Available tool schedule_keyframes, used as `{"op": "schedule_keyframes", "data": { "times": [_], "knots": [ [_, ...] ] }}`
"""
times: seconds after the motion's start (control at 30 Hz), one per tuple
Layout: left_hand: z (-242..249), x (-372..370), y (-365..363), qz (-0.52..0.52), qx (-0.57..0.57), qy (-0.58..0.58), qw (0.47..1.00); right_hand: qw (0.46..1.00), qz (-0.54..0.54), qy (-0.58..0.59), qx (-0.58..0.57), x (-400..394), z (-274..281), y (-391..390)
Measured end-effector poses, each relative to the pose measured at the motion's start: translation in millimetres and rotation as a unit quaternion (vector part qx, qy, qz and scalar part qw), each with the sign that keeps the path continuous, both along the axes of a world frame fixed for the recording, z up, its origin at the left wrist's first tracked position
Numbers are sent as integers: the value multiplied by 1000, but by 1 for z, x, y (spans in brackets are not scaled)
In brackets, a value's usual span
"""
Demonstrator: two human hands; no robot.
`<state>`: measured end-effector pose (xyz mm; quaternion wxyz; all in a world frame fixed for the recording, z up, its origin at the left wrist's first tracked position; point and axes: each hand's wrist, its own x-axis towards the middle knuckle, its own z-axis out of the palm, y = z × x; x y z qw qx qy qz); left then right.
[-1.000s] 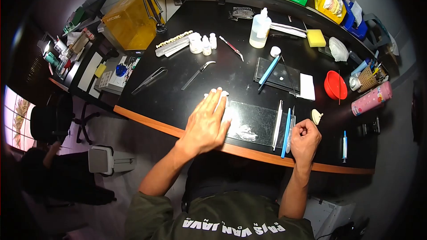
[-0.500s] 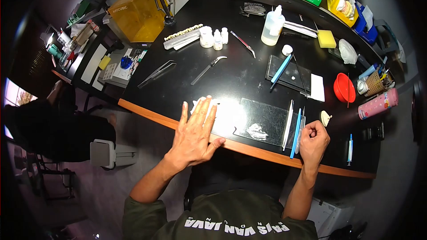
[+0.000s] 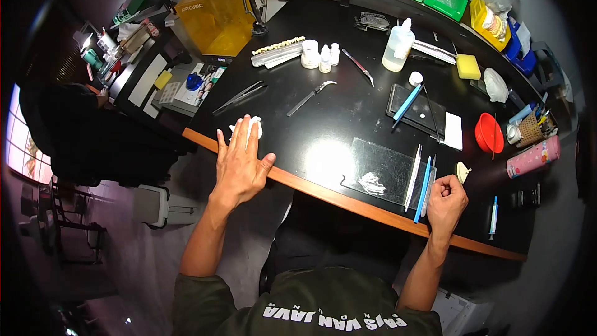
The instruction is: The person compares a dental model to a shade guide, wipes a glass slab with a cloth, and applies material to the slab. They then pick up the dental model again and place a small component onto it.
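Observation:
My left hand (image 3: 241, 165) lies flat with its fingers apart over a crumpled white tissue (image 3: 256, 129), pressing it on the black table near the left front edge. At the right front edge, my right hand (image 3: 448, 202) is curled closed; what it holds, if anything, is hidden. Just left of it lie a blue-handled tool (image 3: 423, 190) and a white stick (image 3: 413, 177). A glass plate (image 3: 385, 157) beside them bears a white smear (image 3: 372, 183). A pale yellow piece (image 3: 462, 172) sits beyond my right hand.
Tweezers (image 3: 241, 98), a curved-tip tool (image 3: 311, 99), small white bottles (image 3: 325, 59) and a clear squeeze bottle (image 3: 398, 45) stand or lie farther back. A red bowl (image 3: 489, 133) and pink case (image 3: 533, 157) are at the right. A person in dark clothing (image 3: 93, 124) is at far left.
My left hand has slid left along the table with the tissue under it. My right hand stays closed beside the tools. The camera view has shifted slightly.

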<state>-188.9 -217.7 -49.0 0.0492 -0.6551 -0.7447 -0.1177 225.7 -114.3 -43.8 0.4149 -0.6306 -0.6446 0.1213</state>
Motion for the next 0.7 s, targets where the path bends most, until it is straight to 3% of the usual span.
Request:
{"op": "schedule_keyframes", "data": {
  "times": [0.2, 0.3, 0.4, 0.5, 0.6, 0.7],
  "knots": [
    [-4, -3, 0, 46, 24, 0, 999, 999, -17, 51, 1, 1, -4, 2],
    [-4, -2, 1, 45, 31, -2, 999, 996, -17, 1, 84, 1, -3, 3],
    [-8, -3, 1, 37, 42, -12, 998, 992, 89, 65, 58, -23, 33, -8],
    [-10, -4, 1, 36, 50, -19, 998, 970, 236, 17, 57, -52, 76, -19],
    [-11, -4, 2, 36, 56, -22, 998, 903, 430, 16, 13, -75, 90, -20],
    [-11, -3, 2, 36, 63, -18, 997, 812, 564, -145, 43, -111, 110, -29]
  ]
}}
